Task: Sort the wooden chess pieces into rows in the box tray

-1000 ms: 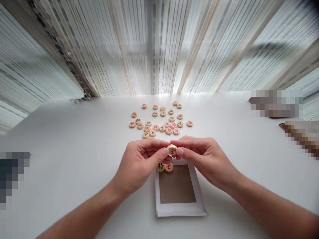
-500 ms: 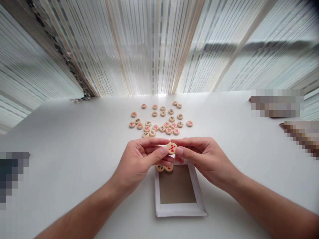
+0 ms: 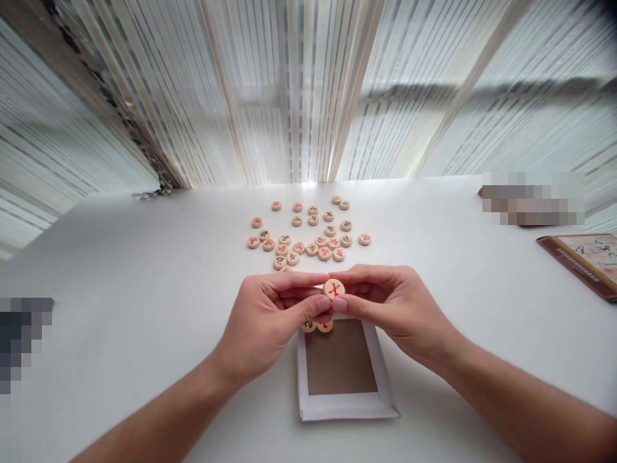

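Observation:
Between the fingertips of both hands is a round wooden Chinese chess piece [image 3: 334, 289] with a red character, its face towards me. My left hand [image 3: 279, 305] pinches it from the left, thumb at its lower edge. My right hand [image 3: 385, 296] grips it from the right, thumb below and forefinger on top. Under the hands lies a shallow white cardboard box [image 3: 347, 406] with a brown bottom. Two more pieces, one with a black character [image 3: 309, 325] and one with a red character [image 3: 325, 325], sit at its far left end, partly hidden by my left fingers.
Beyond my hands, several loose Chinese chess pieces [image 3: 299, 247] with red or black characters are scattered on the white table [image 3: 183, 257]. A brown printed box lid [image 3: 583, 260] lies at the right. Striped curtains [image 3: 270, 96] hang behind the table.
The held piece has been turned between the fingers, so its red character is now tilted. Both thumbs have shifted to its lower edge. The view has moved slightly.

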{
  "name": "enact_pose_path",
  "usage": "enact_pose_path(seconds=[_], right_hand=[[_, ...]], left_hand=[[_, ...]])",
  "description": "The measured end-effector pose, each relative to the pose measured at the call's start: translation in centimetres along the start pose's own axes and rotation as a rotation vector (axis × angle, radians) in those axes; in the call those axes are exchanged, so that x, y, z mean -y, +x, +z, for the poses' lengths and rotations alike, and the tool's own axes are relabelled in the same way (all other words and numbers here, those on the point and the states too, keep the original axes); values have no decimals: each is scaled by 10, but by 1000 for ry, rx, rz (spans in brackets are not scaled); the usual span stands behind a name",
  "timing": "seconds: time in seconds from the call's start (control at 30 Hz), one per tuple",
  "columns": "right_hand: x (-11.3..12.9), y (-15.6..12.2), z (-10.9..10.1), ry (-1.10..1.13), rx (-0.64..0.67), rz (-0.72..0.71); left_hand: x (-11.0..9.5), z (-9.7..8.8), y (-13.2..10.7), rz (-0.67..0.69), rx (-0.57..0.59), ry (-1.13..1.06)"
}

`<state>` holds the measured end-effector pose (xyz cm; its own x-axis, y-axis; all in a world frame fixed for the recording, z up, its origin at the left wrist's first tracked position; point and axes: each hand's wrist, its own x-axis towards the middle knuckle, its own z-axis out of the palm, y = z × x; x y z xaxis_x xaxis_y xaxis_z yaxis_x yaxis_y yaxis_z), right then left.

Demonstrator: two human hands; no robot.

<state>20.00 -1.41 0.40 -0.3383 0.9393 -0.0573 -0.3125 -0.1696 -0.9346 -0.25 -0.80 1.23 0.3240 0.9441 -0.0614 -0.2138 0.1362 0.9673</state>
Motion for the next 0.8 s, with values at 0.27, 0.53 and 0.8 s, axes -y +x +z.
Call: enact_pose_path(seconds=[0.27,0.53,0.8], right_hand=[[-3,2,-3,-99,-114,35],[0,1,0,-10,-60,35],[-1,2,-3,59,-13,71]], left_hand=[[8,2,-4,342,-9,351],[7,0,-5,275,16,290],[2,3,-1,148,-35,68]])
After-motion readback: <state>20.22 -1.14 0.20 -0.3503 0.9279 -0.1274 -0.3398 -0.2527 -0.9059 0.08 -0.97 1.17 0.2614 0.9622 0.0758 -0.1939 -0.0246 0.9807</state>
